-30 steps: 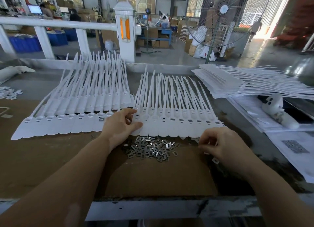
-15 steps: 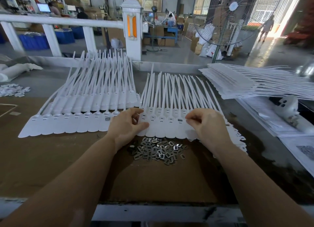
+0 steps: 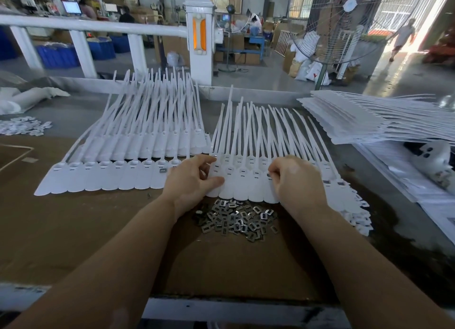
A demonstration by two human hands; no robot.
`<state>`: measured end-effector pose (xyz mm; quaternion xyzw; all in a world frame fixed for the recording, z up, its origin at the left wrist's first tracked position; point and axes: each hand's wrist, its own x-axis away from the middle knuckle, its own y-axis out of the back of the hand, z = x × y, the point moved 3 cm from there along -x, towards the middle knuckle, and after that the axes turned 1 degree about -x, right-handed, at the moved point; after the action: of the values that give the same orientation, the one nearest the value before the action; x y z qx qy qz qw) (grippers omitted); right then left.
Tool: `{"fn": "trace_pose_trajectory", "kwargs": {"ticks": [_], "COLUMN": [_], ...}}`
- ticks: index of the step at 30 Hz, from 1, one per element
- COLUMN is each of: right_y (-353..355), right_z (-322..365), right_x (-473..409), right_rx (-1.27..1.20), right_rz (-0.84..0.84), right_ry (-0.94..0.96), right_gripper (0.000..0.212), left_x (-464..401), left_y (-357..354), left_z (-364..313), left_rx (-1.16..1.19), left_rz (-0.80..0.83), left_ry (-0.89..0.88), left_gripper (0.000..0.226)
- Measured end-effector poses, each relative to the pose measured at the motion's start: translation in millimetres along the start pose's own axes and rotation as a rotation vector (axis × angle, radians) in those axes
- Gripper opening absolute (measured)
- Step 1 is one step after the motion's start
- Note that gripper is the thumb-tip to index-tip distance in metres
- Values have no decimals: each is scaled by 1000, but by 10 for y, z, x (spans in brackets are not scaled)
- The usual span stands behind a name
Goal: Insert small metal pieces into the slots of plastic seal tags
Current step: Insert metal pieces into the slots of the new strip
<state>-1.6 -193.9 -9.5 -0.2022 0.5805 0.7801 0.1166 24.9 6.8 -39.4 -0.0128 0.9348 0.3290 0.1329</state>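
A: Seal tags (image 3: pixel 242 181) fanned btwn both hands; metal pieces (image 3: pixel 237 218) piled just below them.
B: Grips?
A: Left hand (image 3: pixel 194 181) pinches tag edge w/ thumb + fingers. Right hand (image 3: pixel 295 178) curled on tags; fingertips hidden, can't tell if it holds a piece.

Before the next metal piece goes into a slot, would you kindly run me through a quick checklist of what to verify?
1. Left hand steadies the middle row of tags at its left edge: ok.
2. Right hand, fingers curled, over a tag slot: ok.
3. Metal piece pinched in right fingers: cannot tell, hidden.
4. Pile of metal pieces close by, just below the tags: ok.
5. Empty slots visible between the hands: ok.
6. Left batch of tags lies apart from the working row: ok.
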Motion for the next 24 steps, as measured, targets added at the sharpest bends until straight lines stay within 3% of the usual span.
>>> {"fn": "trace_pose_trajectory", "kwargs": {"ticks": [12,24], "right_y": [-12,-30], "right_z": [25,-46], "right_x": [123,164], "right_rx": [123,-63], "right_rz": [91,-18], "right_ry": [64,2], "right_gripper": [29,29], "left_x": [-3,10], "left_y": [14,14], "left_z": [-13,-14], "left_rx": [-32,-18], "left_rz": [4,3], "left_ry": [-24,-16], "left_gripper": [50,49]}}
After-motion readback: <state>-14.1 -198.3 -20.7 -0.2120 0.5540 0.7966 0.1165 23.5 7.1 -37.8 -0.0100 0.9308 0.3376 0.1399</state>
